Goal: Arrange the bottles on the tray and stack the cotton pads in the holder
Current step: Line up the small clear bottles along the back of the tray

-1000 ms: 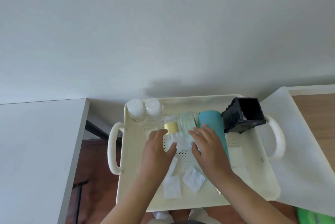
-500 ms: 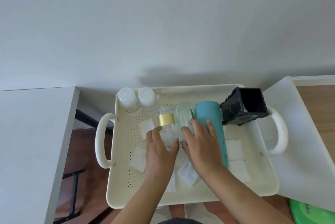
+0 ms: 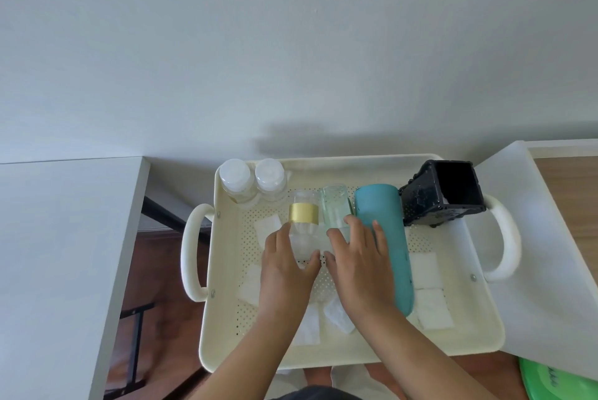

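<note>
Cream tray: left hand grips gold-banded bottle (cotton pads around), right hand flat on green bottle.

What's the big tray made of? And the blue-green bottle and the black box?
Tray: probably plastic, cream and smooth, with moulded handles and a floor full of small holes. Teal bottle: hard to say, plastic or coated metal; its skin is matte and one solid colour. Black holder: looks like hard plastic, shiny, with pale speckles on its side.
</note>
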Motion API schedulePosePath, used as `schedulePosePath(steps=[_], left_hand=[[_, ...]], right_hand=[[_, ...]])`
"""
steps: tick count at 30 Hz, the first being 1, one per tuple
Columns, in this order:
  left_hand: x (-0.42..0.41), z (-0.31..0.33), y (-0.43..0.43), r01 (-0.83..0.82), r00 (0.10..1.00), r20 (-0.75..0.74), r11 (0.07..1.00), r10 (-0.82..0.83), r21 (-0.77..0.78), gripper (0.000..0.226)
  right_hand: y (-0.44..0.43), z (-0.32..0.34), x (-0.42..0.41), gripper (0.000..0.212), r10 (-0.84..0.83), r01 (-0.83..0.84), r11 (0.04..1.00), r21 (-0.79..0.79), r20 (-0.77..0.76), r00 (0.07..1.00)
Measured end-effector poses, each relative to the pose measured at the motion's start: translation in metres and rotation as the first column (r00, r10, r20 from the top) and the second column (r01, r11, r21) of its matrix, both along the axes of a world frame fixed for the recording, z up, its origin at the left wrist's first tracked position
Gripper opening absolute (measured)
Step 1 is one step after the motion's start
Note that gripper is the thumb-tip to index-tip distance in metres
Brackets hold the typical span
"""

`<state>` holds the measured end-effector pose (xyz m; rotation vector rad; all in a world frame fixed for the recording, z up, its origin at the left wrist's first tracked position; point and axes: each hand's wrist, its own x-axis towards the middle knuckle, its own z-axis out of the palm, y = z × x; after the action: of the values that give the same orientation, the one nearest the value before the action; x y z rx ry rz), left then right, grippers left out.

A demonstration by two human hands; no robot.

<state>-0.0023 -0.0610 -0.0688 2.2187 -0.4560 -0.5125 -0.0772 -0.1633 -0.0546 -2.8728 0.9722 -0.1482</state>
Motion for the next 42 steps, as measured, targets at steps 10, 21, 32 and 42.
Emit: schedulePosePath(steps=[10,21,32,42], left_hand=[[0.005,0.007,-0.005,0.053,0.999,-0.012,0.998,-0.052,0.044,0.070],[0.014,0.028,-0.009,-0.004,0.991,0.136,1.000,0.005,-0.004,0.058],[0.053,0.060,-0.044,0.230,0.842,0.475,0.966,-0.257,0.114,0.040],[0.096,0.075,-0.060,0.376,0.628,0.491,0.788,-0.603,0.488,0.056]], right_hand=[[0.004,-0.005,0.006,0.036,-0.034,0.033,0.999,-0.025,-0.042,0.999],[-0.006,0.013,0.008,0.030,-0.135,0.120,0.981,0.153,0.090,0.987],[-0.045,0.043,0.029,0.035,0.002,-0.087,0.949,0.303,0.271,0.962],[-0.082,0.029,0.039,0.054,0.026,-0.200,0.827,0.525,0.320,0.947]])
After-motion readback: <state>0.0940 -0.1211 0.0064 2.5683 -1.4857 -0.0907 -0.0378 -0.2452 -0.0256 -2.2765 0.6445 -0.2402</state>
